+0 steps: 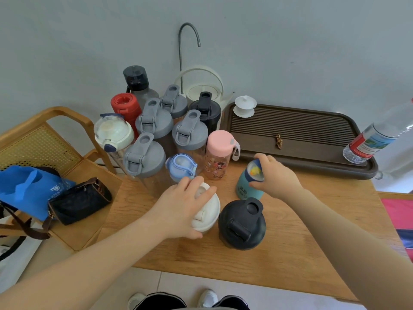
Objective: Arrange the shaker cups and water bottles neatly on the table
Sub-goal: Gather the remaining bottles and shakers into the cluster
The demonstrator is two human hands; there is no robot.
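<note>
**Two hands working the front row of bottles**

Head view: the left hand (183, 206) is gripping the lid of the white shaker cup (206, 212), fingers curled over it, near the table (301, 231) front. The right hand (276, 175) is clamping fingers around the cap of the teal bottle (245, 189), just right of the pink-lidded bottle (218, 154). Both are standing upright, long axes vertical, lids facing the camera. The black shaker cup (242, 223) is sitting between the forearms; a sweeping wrist could be tipping it, or nudging the crowded grey-lidded shakers (144, 156) over.
</note>
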